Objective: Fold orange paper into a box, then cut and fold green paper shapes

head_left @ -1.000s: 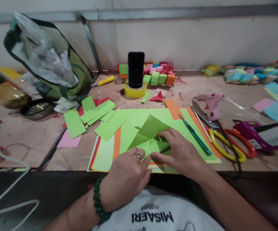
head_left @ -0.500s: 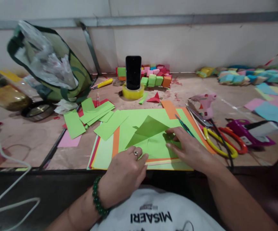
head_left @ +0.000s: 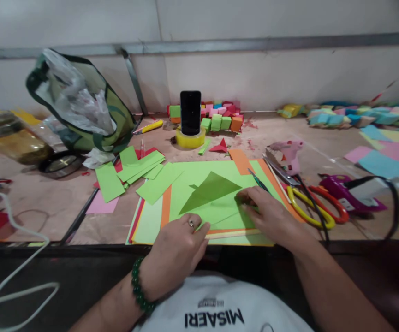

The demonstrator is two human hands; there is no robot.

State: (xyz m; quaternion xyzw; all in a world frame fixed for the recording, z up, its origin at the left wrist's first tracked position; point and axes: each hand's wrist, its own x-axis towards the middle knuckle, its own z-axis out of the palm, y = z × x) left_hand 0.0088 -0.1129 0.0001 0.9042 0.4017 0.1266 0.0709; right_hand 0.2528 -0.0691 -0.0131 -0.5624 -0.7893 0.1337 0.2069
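Between my two hands lies a light green sheet of paper (head_left: pixel 209 191), with a darker raised or shaded part that comes to a point at the far side. My left hand (head_left: pixel 180 242), wearing a ring and a green bead bracelet, has its fingers curled on the sheet's near left edge. Thumb and fingers of my right hand (head_left: pixel 266 212) close on the right side of the paper; the fingertips are partly hidden. Under it is a stack of coloured paper (head_left: pixel 147 226) in green, orange, yellow and red. A small pointed cutter or pen (head_left: pixel 259 180) rests beyond my right hand.
Green paper strips (head_left: pixel 140 168) lie to the left. Scissors (head_left: pixel 310 207), a pink glue gun (head_left: pixel 289 154) and a purple device (head_left: pixel 351 193) are to the right. A phone (head_left: pixel 190 112) stands in a yellow tape roll (head_left: pixel 189 139); a green bag (head_left: pixel 92 106) leans behind.
The view has tilted slightly upward. My right fingers have drawn closer together at the paper's right side, and its near edge shows as a slanting line. My left hand stays nearly in place.
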